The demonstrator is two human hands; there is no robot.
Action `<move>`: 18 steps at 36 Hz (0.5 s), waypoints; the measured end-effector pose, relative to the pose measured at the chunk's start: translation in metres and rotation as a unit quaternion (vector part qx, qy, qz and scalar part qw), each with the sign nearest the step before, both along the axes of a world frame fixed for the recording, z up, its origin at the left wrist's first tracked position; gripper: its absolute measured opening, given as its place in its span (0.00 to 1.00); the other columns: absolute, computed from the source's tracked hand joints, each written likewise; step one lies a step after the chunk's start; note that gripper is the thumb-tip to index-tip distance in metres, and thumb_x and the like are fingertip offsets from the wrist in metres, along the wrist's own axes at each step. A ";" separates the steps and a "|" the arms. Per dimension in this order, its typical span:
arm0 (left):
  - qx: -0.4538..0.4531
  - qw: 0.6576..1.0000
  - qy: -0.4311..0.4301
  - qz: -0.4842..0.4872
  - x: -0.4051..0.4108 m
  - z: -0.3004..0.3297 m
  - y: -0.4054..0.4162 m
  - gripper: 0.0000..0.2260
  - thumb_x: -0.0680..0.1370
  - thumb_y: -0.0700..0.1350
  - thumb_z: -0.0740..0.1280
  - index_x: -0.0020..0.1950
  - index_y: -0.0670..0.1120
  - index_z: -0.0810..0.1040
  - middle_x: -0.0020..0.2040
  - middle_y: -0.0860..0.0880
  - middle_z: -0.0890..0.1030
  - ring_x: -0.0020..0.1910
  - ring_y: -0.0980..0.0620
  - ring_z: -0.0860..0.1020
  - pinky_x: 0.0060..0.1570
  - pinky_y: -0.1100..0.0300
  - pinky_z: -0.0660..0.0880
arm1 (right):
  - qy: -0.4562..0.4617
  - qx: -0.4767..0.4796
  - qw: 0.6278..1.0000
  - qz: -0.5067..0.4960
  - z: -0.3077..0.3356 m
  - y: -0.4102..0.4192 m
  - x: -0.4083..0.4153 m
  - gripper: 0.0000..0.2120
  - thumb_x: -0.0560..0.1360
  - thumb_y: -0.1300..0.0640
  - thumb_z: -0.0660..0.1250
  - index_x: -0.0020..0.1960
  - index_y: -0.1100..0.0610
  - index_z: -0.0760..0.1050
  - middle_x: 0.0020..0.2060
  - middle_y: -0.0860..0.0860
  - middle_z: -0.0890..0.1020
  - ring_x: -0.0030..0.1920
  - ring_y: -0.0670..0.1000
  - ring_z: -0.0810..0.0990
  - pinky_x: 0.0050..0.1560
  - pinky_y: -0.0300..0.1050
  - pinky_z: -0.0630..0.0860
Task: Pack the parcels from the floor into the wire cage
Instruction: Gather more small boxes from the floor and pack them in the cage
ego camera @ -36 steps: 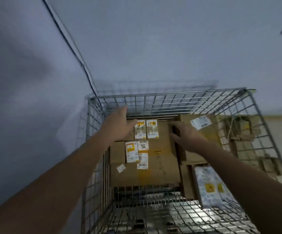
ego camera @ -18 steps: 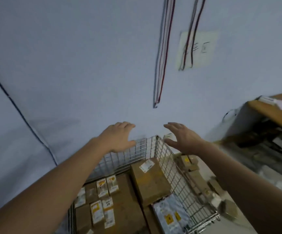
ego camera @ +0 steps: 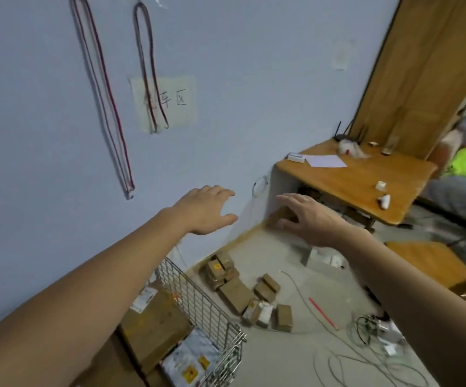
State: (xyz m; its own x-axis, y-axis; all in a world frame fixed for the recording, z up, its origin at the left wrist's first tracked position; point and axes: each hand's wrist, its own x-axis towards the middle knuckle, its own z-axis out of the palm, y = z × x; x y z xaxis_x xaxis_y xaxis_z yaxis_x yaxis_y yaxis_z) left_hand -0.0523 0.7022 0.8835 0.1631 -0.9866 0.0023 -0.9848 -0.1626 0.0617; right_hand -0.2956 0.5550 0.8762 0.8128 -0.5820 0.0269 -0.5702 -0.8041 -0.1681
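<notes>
Your left hand and right hand are both released, fingers spread, holding nothing, probably free for the next pick; parcels lie loose on the floor, just right of the wire cage; cage already holds boxes, packed flat, likely to save room.

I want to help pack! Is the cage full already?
Not full. The wire cage holds several parcels, but its mesh wall rises above them.
</notes>
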 end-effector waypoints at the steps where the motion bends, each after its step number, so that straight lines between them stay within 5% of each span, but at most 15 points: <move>1: 0.000 1.000 0.000 -0.008 -0.006 -0.001 -0.012 0.32 0.82 0.65 0.58 0.82 0.52 0.58 0.80 0.49 0.63 0.77 0.47 0.63 0.75 0.47 0.62 | 0.001 0.003 1.000 -0.014 -0.001 -0.007 -0.009 0.32 0.81 0.40 0.61 0.81 0.47 0.57 0.79 0.48 0.62 0.79 0.51 0.59 0.76 0.52 0.63; 18: 0.036 0.990 -0.022 -0.134 -0.080 -0.044 -0.220 0.31 0.82 0.64 0.57 0.81 0.51 0.60 0.78 0.47 0.67 0.74 0.45 0.68 0.71 0.46 0.67 | 0.027 0.025 0.992 -0.122 -0.049 -0.157 -0.119 0.29 0.82 0.41 0.60 0.80 0.49 0.61 0.77 0.50 0.66 0.76 0.52 0.64 0.72 0.49 0.67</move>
